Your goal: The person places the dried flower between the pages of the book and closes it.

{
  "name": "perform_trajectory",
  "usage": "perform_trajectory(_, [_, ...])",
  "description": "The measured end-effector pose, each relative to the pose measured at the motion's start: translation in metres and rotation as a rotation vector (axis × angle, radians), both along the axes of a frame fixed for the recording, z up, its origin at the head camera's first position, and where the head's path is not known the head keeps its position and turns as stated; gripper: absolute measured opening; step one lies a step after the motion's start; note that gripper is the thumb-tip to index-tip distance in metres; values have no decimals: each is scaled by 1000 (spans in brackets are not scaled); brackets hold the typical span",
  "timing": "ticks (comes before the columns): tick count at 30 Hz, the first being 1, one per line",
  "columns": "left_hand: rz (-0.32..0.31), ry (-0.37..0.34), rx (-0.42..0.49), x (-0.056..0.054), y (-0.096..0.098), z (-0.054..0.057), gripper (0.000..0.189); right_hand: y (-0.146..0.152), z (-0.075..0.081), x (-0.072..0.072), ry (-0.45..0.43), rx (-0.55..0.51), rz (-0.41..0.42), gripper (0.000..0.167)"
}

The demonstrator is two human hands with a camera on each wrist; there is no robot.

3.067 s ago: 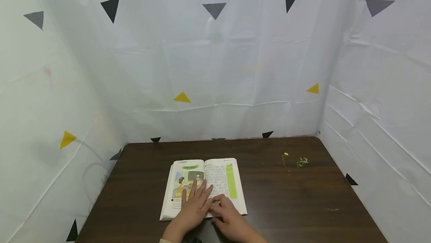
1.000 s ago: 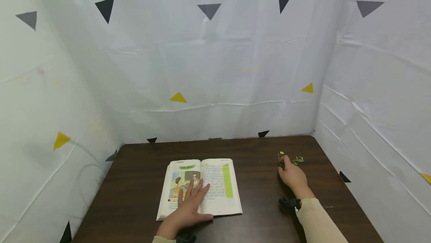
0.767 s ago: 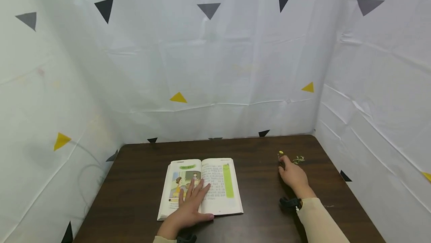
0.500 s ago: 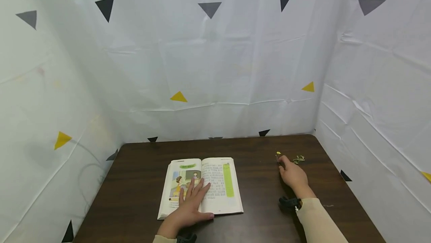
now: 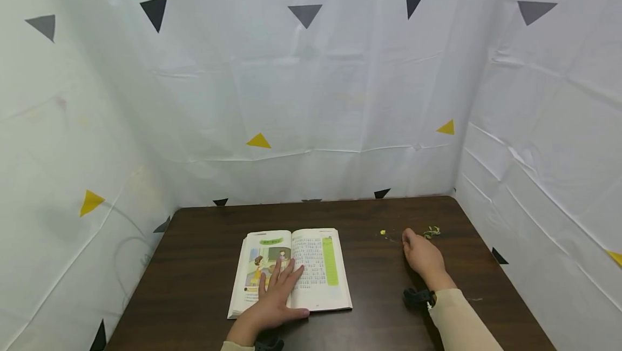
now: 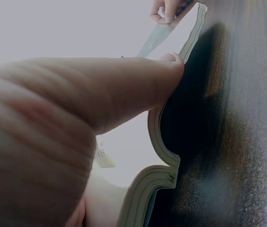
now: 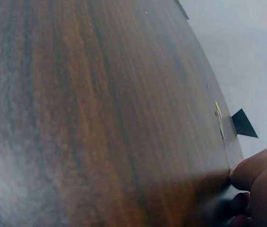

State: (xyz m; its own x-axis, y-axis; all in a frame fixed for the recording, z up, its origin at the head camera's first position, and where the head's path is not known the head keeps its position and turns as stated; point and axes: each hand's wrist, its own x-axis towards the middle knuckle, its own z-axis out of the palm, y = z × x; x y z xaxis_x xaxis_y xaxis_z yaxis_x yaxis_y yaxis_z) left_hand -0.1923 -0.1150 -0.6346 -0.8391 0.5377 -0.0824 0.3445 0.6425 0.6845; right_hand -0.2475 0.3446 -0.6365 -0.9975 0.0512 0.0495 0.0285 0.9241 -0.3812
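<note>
An open book (image 5: pixel 318 294) with an illustrated left page lies on the dark wooden table. My left hand (image 5: pixel 274 302) rests spread across its lower middle, fingers straight on the pages and the thumb along the bottom edge. In the left wrist view that thumb (image 6: pixel 138 80) lies over the page edge. Toward the table's right side, my right hand (image 5: pixel 424 256) pinches a small yellow flower (image 5: pixel 383 231) by its thin stem, the bloom pointing left. The right wrist view shows the stem running to the fingertips (image 7: pixel 237 177). Right beside that hand lies a green sprig (image 5: pixel 431 231).
White sheeting (image 5: pixel 311 97) with black, grey and yellow triangles encloses the table (image 5: pixel 204 243) at the back and sides. A dark band (image 5: pixel 419 297) sits on the right wrist. A small pale scrap (image 5: pixel 475 299) lies on the table near the right forearm.
My right hand has left the book and taken hold of the flower's stem on the right. The bloom has since swung left and down. My left hand stays on the book, thumb now spread out.
</note>
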Motion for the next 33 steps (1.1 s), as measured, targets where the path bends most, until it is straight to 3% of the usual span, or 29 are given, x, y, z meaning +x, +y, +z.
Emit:
perform_trajectory(6, [-11,-14,-8,0,-1,-3,107,-10,7,-2,23,-49,-31,12])
perform_trajectory(9, [-5,-25,-8,1,-2,-5,107,-17,9,-2,41,-15,-16,15])
perform_trajectory(16, [-6,-25,-14,-1,-3,-4,107,-32,6,-4,91,88,-23,6])
perform_trajectory(25, [-9,-12,-3,-4,-6,2,106,-45,8,-9,91,153,-20,15])
perform_trajectory(33, [-9,3,24,-3,-3,-3,106,-33,6,-7,20,31,-17,12])
